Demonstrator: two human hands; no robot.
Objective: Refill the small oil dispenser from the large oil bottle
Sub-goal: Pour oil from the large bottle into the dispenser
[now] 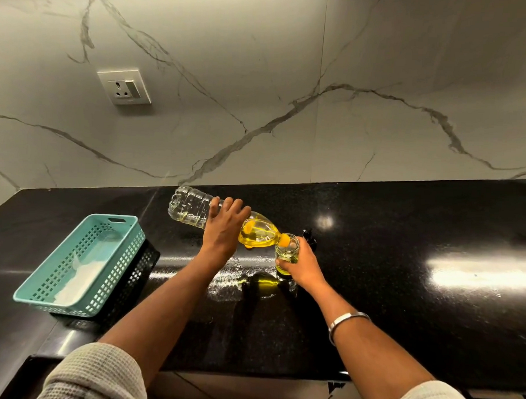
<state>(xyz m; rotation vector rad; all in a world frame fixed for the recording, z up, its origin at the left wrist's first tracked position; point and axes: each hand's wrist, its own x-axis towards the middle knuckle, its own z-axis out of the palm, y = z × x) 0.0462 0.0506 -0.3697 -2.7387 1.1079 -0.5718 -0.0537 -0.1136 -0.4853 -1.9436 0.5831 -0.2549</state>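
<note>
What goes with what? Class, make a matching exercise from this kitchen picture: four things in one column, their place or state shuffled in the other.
Things:
1. large oil bottle
2. small oil dispenser
3. teal basket
4. wall socket

Places or states:
A. on the marble wall
B. tipped over, gripped by the left hand
C. upright, held by the right hand
D. on the counter's left, atop a black basket

Pairs: 1-B, 2-C, 3-D, 4-A

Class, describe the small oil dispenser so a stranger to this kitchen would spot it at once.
Start at the black countertop below the marble wall. Near its middle, the right hand grips a small clear glass dispenser, standing upright with yellow oil at its bottom. Unlike the large plastic bottle tilted over it, it is short and open-mouthed.
</note>
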